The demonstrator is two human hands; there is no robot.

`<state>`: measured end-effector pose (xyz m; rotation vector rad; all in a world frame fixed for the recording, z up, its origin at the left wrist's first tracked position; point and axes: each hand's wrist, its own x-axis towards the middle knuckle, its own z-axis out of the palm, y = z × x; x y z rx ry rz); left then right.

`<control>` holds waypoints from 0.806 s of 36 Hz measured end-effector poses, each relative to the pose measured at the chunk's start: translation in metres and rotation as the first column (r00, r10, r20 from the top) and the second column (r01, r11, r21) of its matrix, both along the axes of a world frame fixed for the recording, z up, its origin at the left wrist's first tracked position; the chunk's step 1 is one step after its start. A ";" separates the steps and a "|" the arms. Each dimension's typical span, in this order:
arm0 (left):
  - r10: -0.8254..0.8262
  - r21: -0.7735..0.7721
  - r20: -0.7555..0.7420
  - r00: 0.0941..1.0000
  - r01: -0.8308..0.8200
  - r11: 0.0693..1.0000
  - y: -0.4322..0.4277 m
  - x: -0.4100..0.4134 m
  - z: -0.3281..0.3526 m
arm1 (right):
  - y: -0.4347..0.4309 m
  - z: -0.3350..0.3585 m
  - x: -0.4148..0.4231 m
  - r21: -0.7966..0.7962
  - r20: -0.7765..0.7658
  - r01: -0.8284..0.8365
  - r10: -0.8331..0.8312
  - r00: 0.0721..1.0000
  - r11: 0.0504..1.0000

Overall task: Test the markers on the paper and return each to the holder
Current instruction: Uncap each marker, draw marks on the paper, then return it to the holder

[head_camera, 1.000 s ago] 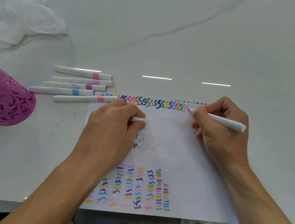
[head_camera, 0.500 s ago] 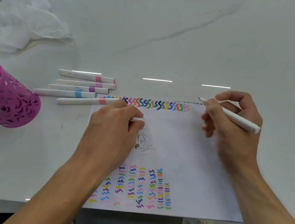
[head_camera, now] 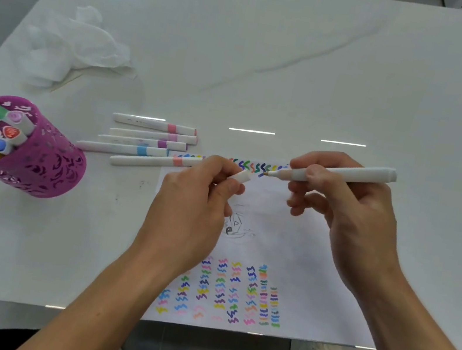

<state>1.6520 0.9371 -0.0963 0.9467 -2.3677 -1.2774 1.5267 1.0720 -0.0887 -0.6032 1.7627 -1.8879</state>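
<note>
Above white paper (head_camera: pixel 288 246), right hand (head_camera: pixel 349 214) points marker (head_camera: pixel 344 174) tip at left hand's (head_camera: pixel 189 210) cap (head_camera: pixel 240 175).

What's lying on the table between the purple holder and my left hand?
In the head view, five capped markers lie side by side on the white table between the purple holder and the left hand, which pinches a white cap.

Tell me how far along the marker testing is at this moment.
Well along: the paper carries a top row and lower columns of coloured squiggles, and several markers stand in the purple holder. In hand: the right hand holds an uncapped marker, its tip pointing at the cap in the left hand. Left: capping it, and five loose markers beside the paper are not in the holder.
</note>
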 end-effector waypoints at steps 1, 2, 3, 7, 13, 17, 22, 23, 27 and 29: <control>-0.009 0.017 -0.010 1.000 0.009 1.000 0.000 0.001 0.000 | 0.000 0.000 0.001 -0.001 0.008 -0.003 0.003 1.000 1.000; -0.015 0.032 -0.021 1.000 0.016 0.999 0.000 0.001 0.001 | 0.000 0.001 0.001 0.001 0.010 -0.006 0.006 1.000 1.000; -0.021 0.044 -0.029 0.999 0.022 0.999 0.000 0.002 0.001 | 0.000 0.001 0.002 0.004 0.010 -0.010 0.010 1.000 1.000; -0.049 0.027 -0.029 0.998 0.049 0.998 0.001 0.003 0.002 | -0.003 0.001 0.004 0.014 0.000 -0.024 0.024 1.000 1.000; -0.109 -0.059 -0.003 0.994 0.108 0.992 0.004 0.005 0.003 | -0.006 -0.004 0.008 0.095 -0.051 -0.037 0.042 0.998 0.995; -0.127 -0.057 -0.012 0.992 0.126 0.990 0.005 0.005 0.003 | -0.006 -0.006 0.009 0.112 -0.043 -0.060 0.065 0.997 0.992; -0.095 -0.035 -0.073 0.993 0.093 0.995 0.006 0.004 0.004 | -0.007 -0.007 0.009 0.038 0.011 -0.039 0.039 0.999 0.999; -0.085 -0.026 -0.086 0.993 0.083 0.996 0.006 0.004 0.004 | -0.007 -0.008 0.010 0.027 0.020 -0.041 0.040 0.999 0.999; -0.051 0.025 -0.133 0.990 0.055 0.998 0.003 0.005 0.003 | -0.008 -0.008 0.012 -0.035 0.110 -0.050 0.053 0.992 0.998; -0.040 0.049 -0.156 0.987 0.048 0.998 0.002 0.005 0.002 | -0.009 -0.009 0.012 -0.060 0.151 -0.057 0.065 0.986 0.997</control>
